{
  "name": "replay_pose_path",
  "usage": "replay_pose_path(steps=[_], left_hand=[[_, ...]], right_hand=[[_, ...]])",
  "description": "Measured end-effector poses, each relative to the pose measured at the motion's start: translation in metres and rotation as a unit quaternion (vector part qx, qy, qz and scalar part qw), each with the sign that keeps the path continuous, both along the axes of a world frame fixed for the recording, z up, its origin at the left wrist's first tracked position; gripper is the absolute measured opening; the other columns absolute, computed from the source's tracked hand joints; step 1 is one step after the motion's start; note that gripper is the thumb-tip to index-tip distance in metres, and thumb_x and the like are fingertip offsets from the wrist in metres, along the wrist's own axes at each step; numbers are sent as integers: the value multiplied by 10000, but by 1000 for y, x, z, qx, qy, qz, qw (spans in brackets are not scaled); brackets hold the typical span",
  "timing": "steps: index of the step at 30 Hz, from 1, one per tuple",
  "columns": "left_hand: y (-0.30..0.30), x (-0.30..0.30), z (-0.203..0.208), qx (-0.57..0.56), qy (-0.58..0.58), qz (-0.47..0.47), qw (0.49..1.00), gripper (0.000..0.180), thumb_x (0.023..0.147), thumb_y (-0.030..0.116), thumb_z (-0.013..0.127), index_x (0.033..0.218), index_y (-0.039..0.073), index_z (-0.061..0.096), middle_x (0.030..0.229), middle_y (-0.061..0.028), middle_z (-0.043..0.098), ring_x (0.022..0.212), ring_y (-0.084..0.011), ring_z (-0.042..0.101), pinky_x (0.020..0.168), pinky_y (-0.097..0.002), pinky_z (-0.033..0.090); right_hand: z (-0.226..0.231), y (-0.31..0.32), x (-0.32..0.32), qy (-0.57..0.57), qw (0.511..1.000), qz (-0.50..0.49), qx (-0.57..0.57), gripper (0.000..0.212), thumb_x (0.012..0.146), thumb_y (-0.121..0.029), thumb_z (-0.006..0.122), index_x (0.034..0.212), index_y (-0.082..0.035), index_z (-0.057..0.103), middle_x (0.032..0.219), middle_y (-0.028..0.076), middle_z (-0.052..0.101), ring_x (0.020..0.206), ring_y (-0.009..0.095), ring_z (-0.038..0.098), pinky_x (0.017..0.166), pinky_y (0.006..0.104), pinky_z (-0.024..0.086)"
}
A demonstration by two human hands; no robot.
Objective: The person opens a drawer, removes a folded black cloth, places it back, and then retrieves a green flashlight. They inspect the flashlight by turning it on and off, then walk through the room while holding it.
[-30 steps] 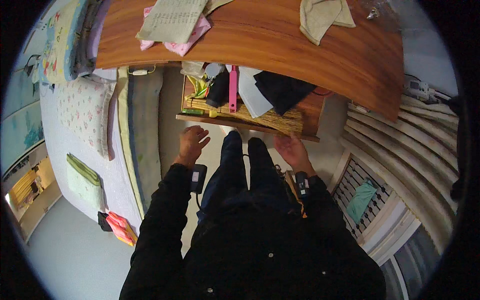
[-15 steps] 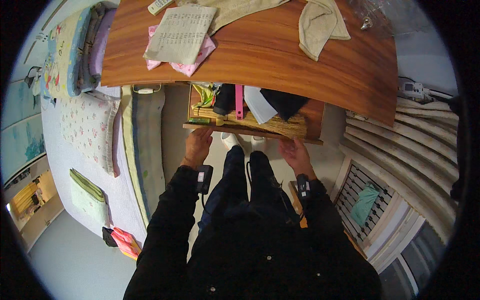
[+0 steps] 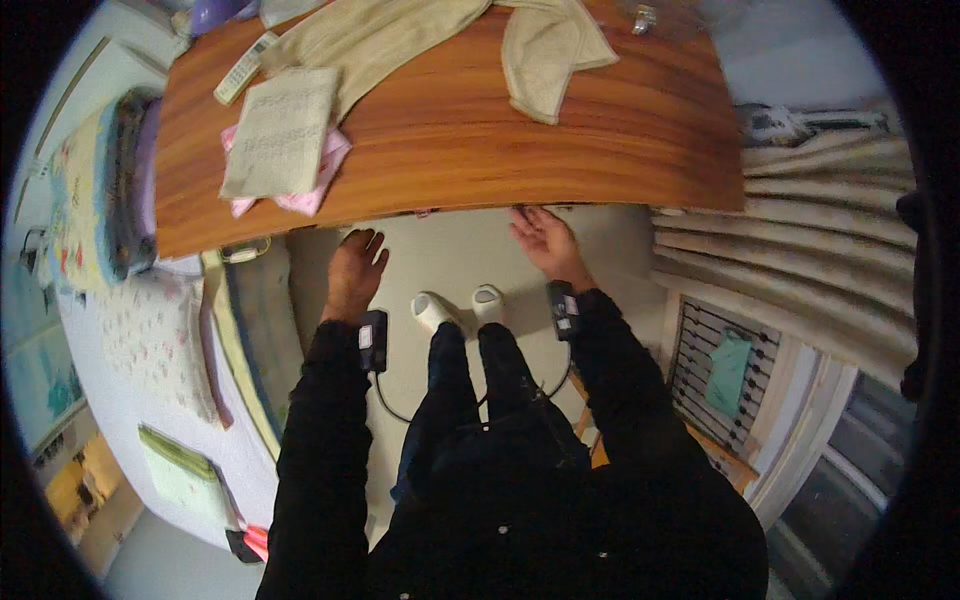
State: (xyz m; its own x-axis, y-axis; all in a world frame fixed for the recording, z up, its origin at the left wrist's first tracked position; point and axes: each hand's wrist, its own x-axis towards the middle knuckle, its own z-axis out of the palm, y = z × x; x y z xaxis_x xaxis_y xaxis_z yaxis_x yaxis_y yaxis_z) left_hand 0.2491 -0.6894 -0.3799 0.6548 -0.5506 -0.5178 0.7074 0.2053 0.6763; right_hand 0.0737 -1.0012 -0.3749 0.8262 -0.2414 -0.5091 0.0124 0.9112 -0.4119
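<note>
My left hand [image 3: 357,272] hangs just short of the wooden table's [image 3: 450,150] near edge, fingers apart and holding nothing. Palm turned up, my right hand [image 3: 546,242] has its fingertips at the underside of that edge; its fingers are stretched out and nothing is in them. The drawer is almost wholly hidden beneath the tabletop. Above my left hand, a sheet of handwritten paper [image 3: 280,130] lies on a pink cloth [image 3: 332,162].
A white remote control [image 3: 243,70] and a beige towel [image 3: 400,35] lie farther back on the table. To the left is a bed with a floral pillow [image 3: 155,340]. Beige curtains [image 3: 790,230] hang at the right. White shoes [image 3: 432,310] stand on the floor.
The open drawer, holding a straw brush, a pink strip and papers, has gone in under the tabletop. Both my hands have come off its front, and the view has shifted.
</note>
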Motion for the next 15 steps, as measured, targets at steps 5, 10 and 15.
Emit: replay_pose_path(steps=[5, 10, 15], left_hand=[[-13, -19, 50, 41, 49, -7, 998, 336, 926, 222, 551, 1230, 85, 514, 1197, -113, 602, 1087, -250, 582, 927, -421, 437], [-19, -37, 73, 120, 74, -83, 987, 332, 917, 250, 589, 1202, 85, 545, 1149, -92, 621, 1045, -235, 599, 884, -395, 460], [-13, -45, 64, 51, 85, -89, 991, 362, 930, 250, 558, 1245, 76, 524, 1192, -101, 599, 1072, -242, 585, 886, -387, 464]], right_hand=[[-14, 1, -1, -57, 993, -8, 99, 145, 986, -167, 481, 1033, -52, 555, 1057, 49, 572, 991, 188, 559, 1037, 391, 343], [-11, 7, 5, 28, 995, -62, 76, 148, 976, -167, 499, 1043, -62, 578, 1001, 44, 604, 1043, 187, 552, 1055, 422, 336], [8, 10, -5, 44, 997, -45, 48, 115, 963, -192, 541, 1011, -97, 585, 960, 25, 594, 1176, 223, 513, 1072, 429, 322]])
